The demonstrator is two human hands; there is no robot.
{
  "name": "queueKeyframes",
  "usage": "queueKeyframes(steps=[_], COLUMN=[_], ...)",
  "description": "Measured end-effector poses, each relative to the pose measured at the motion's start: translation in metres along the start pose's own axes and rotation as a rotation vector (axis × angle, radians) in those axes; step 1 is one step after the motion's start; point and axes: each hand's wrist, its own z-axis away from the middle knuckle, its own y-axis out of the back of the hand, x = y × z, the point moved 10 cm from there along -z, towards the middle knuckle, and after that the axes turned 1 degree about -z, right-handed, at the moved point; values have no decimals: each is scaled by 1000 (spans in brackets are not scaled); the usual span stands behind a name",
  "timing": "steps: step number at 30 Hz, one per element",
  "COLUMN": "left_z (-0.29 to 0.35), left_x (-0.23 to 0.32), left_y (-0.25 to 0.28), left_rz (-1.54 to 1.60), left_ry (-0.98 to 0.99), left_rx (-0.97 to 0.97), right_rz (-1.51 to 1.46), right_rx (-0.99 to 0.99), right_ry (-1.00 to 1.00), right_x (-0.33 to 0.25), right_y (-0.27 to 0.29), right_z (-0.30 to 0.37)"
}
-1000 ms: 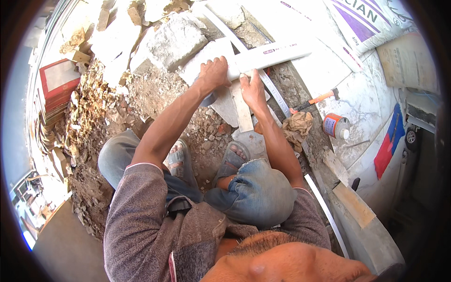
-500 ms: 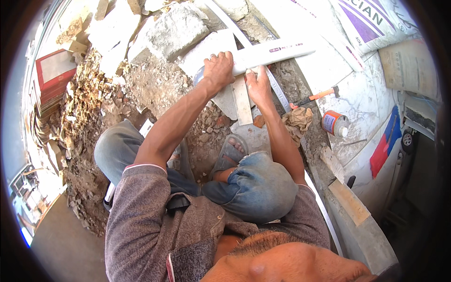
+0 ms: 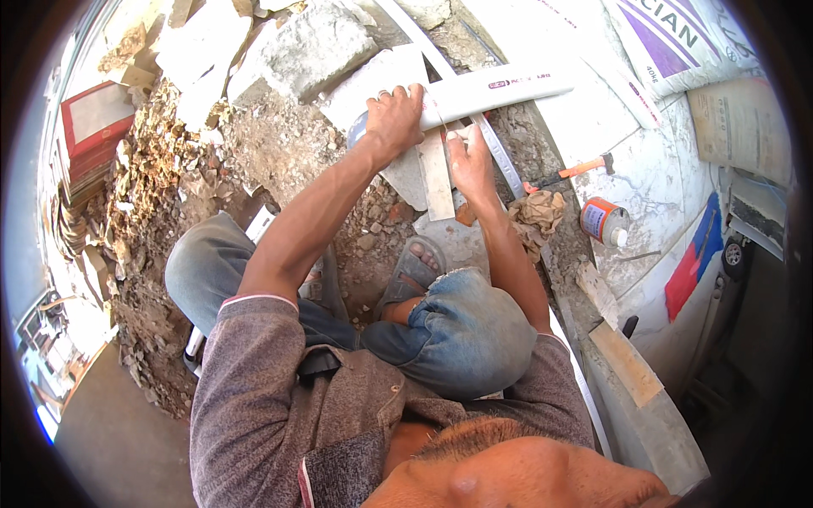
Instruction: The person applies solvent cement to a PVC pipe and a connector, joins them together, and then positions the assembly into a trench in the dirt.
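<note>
A white plastic pipe (image 3: 508, 88) lies crosswise in front of me, over a pale flat slab and a narrow strip of wood (image 3: 437, 179). My left hand (image 3: 395, 118) is wrapped over the pipe near its left end and presses on it from above. Close to the pipe's near side, my right hand (image 3: 472, 168) is closed with its thumb on top. A thin, dark, blade-like strip (image 3: 441, 117) runs from that hand's fingertips up against the pipe, just right of my left hand. Its kind is too small to make out.
Rubble and a large stone block (image 3: 315, 52) lie at far left, with red boxes (image 3: 97, 127) beyond. On the right are an orange-handled hammer (image 3: 584, 168), crumpled brown paper (image 3: 540, 212), a can (image 3: 603, 223), a printed sack (image 3: 677, 42) and a wooden plank (image 3: 627, 362).
My right hand has drawn slightly down and away from the pipe, and the thin strip now shows between them. My left hand stays on the pipe, which has shifted only slightly.
</note>
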Motion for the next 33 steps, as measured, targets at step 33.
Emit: queueKeyframes(steps=[33], left_z=[-2], left_x=[8], left_y=[0], left_rz=[-32], left_ry=[-37], left_rx=[28], right_rz=[-176], right_rx=[62], right_ry=[164], right_x=[34], right_y=[15], right_z=[33])
